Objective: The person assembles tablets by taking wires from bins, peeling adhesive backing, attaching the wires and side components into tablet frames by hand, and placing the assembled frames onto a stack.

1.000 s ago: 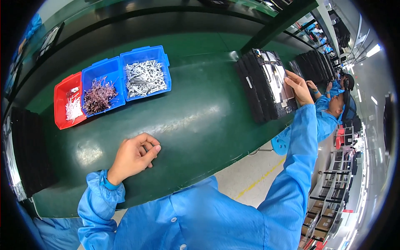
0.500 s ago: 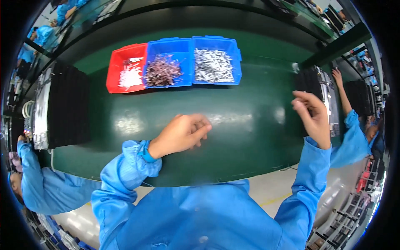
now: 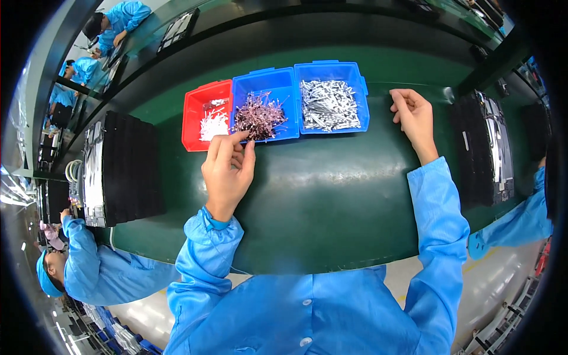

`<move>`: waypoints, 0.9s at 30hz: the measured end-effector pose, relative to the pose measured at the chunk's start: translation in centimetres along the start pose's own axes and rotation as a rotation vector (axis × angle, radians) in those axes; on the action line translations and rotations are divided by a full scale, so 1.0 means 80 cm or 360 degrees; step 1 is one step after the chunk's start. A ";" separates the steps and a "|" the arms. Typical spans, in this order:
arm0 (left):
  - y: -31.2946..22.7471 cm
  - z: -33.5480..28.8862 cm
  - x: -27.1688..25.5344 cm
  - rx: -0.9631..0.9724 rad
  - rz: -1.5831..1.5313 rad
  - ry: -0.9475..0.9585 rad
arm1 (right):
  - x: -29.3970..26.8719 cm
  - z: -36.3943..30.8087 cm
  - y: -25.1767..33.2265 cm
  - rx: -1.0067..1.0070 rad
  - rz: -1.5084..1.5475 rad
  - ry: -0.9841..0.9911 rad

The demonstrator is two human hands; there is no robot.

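Note:
My left hand [image 3: 228, 168] reaches up to the front edge of the middle blue bin [image 3: 278, 86]. Its index finger and thumb are apart, close to a heap of thin pinkish-brown pieces with dark ends [image 3: 260, 115]; I see nothing held. Over the table to the right of the bins, my right hand [image 3: 416, 121] has its fingers curled and thumb and index fingertips together. Whatever may lie between them is too small to make out. The right blue bin [image 3: 364, 89] is nearest it and holds many small white-and-grey pieces [image 3: 329, 106].
A red bin [image 3: 190, 115] with white slips adjoins the middle bin. Stacks of black flat units stand on the left [image 3: 133, 168] and right [image 3: 473, 148] of the green table [image 3: 319, 219]. Co-workers in blue sleeves sit at both sides; a dark shelf runs along the back.
My left hand has moved forward to the middle bin's front edge. My right hand has left the right stack's side and moved inward and forward. The view has shifted.

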State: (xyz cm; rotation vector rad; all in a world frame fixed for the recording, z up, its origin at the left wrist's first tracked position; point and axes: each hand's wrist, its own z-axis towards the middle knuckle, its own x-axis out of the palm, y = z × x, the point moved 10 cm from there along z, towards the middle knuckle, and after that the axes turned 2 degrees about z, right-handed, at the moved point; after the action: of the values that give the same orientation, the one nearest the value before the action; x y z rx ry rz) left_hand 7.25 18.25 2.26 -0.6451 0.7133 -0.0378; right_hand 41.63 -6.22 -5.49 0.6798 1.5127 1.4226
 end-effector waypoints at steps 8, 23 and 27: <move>0.004 0.000 0.007 -0.0016 0.0089 0.0041 | -0.004 -0.009 0.000 -0.0009 0.0090 0.0024; 0.013 0.002 0.002 0.0005 0.0053 -0.0088 | -0.003 -0.011 0.003 -0.0019 0.0108 0.0043; 0.012 0.000 0.001 -0.0012 0.0121 -0.0071 | -0.002 -0.012 0.002 0.0000 0.0120 0.0048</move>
State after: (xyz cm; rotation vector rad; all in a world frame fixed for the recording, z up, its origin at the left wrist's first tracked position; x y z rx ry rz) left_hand 7.11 18.98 1.68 -0.6237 0.6945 0.0492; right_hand 40.79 -6.80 -5.37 0.7251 1.5243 1.4956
